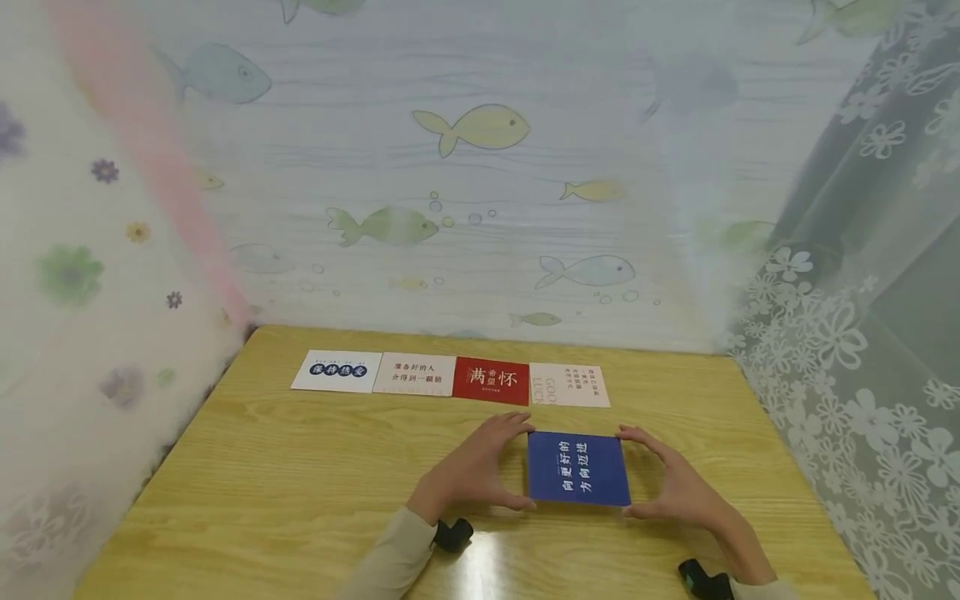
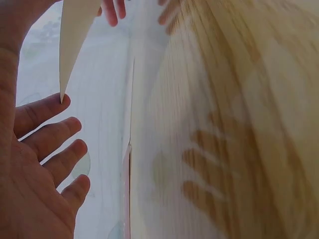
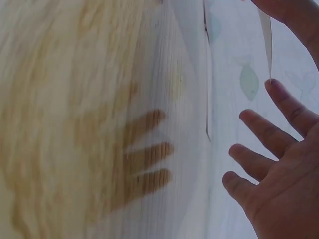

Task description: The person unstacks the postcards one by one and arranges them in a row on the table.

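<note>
A blue card (image 1: 546, 471) with white Chinese characters, turned sideways, is held above the wooden table by both hands. At its left edge my left hand (image 1: 474, 468) grips it, index fingertip at the far corner and thumb at the near one. My right hand (image 1: 681, 487) holds the right edge the same way. Seen from the left wrist, the card's pale underside (image 2: 76, 37) meets the index fingertip while the other fingers are spread. From the right wrist it shows as a thin sliver (image 3: 267, 45) at the index fingertip.
Along the back of the table (image 1: 300, 467) lies a row of cards: a white one with blue dots (image 1: 337, 382), a pale pink one (image 1: 416, 388), a red one (image 1: 465, 387) and another pale one (image 1: 551, 373). A fish-patterned curtain (image 1: 480, 275) hangs behind; lace fabric (image 1: 847, 400) is at right.
</note>
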### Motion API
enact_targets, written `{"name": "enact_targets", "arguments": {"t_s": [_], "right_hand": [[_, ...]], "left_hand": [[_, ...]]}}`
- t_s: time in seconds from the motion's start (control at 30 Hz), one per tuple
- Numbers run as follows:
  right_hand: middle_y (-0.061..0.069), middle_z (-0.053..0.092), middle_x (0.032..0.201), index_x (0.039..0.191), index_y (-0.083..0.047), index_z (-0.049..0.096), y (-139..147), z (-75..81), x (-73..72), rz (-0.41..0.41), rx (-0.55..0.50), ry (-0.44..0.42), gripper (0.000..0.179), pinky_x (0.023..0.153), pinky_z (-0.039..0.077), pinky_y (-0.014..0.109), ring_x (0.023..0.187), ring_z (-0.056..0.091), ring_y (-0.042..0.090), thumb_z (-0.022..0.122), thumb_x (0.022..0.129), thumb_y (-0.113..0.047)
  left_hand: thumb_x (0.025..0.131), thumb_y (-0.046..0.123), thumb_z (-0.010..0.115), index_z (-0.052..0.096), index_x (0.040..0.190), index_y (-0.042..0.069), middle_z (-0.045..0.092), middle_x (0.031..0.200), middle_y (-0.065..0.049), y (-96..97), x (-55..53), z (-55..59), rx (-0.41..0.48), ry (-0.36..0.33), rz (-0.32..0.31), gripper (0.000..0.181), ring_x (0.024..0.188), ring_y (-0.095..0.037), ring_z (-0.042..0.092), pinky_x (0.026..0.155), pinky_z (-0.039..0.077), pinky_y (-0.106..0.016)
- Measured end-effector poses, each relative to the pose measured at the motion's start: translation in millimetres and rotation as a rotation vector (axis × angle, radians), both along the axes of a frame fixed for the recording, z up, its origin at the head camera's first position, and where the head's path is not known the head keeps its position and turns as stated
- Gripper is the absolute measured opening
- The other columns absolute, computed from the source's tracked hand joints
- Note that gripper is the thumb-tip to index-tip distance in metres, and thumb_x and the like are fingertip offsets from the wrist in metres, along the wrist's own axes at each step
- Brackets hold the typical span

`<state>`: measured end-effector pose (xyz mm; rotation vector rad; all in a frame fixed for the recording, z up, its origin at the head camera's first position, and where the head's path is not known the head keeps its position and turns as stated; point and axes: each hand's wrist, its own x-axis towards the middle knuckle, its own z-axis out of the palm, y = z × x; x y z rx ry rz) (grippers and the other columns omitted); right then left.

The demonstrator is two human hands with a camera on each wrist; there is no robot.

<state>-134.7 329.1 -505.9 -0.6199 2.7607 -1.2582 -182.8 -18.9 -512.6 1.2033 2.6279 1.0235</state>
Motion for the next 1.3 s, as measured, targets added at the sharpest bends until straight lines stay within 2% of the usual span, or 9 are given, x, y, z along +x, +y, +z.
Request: {"name": "enact_targets", "arguments": {"t_s": [0.2,0.4,0.63,0.8,1.0,1.17,1.3], "right_hand": [[0.024,0.041,0.157,0.149,-0.009,0.048,9.5,-2.6,-2.9,-0.023,0.037,-0.001,0.103,0.105,0.03,0.081,0.144,0.025,0.06,0.098,0.06,-0.021],[0.025,0.043,0.155,0.151,-0.014,0.046,21.4,-0.2,-8.7,-0.069,0.087,0.013,0.103,0.103,0.036,0.078,0.141,0.033,0.06,0.097,0.062,-0.019],[0.028,0.041,0.155,0.152,-0.011,0.044,41.8,-5.5,-19.1,-0.098,0.083,0.006,0.103,0.103,0.025,0.084,0.143,0.021,0.064,0.097,0.063,-0.016],[0.03,0.037,0.157,0.153,-0.012,0.044,54.1,-5.1,-25.7,-0.095,0.086,-0.019,0.102,0.104,0.022,0.085,0.145,0.017,0.064,0.096,0.065,-0.016],[0.034,0.031,0.158,0.152,-0.006,0.042,64.2,-2.8,-31.5,-0.073,0.042,-0.04,0.099,0.104,0.017,0.086,0.144,0.011,0.066,0.093,0.068,-0.009],[0.038,0.029,0.157,0.153,0.0,0.039,70.3,-5.5,-38.1,-0.055,0.007,-0.029,0.098,0.104,0.013,0.086,0.142,0.009,0.069,0.09,0.069,-0.004],[0.036,0.03,0.157,0.154,0.0,0.038,75.7,-7.4,-43.5,-0.068,0.017,-0.027,0.099,0.106,0.014,0.085,0.143,0.01,0.068,0.09,0.069,-0.001]], "left_hand": [[0.074,0.056,0.085,0.04,0.156,0.009,0.034,0.165,-0.009,12.5,-3.8,-3.0,-0.024,-0.006,0.004,0.105,0.154,-0.028,0.027,0.123,0.03,-0.049],[0.078,0.053,0.084,0.034,0.158,0.011,0.032,0.166,-0.008,31.9,-11.6,-1.5,-0.072,0.003,0.016,0.103,0.155,-0.031,0.024,0.126,0.026,-0.045],[0.08,0.052,0.082,0.028,0.162,0.015,0.031,0.166,-0.008,57.2,-27.9,-8.3,-0.125,-0.009,0.021,0.104,0.156,-0.029,0.022,0.127,0.023,-0.044],[0.081,0.052,0.081,0.028,0.162,0.015,0.032,0.166,-0.002,68.5,-36.2,-12.6,-0.131,-0.012,0.022,0.104,0.156,-0.027,0.024,0.127,0.023,-0.04],[0.081,0.055,0.081,0.028,0.162,0.016,0.033,0.166,0.0,81.8,-47.5,-15.8,-0.15,-0.003,0.018,0.104,0.156,-0.025,0.023,0.127,0.022,-0.037],[0.081,0.055,0.079,0.027,0.162,0.016,0.033,0.166,0.002,91.3,-54.0,-18.4,-0.154,0.003,0.021,0.104,0.156,-0.026,0.022,0.127,0.021,-0.037],[0.079,0.052,0.081,0.031,0.161,0.014,0.036,0.164,-0.003,100.6,-56.4,-19.8,-0.146,0.045,0.045,0.103,0.155,-0.028,0.026,0.127,0.022,-0.038]]}}
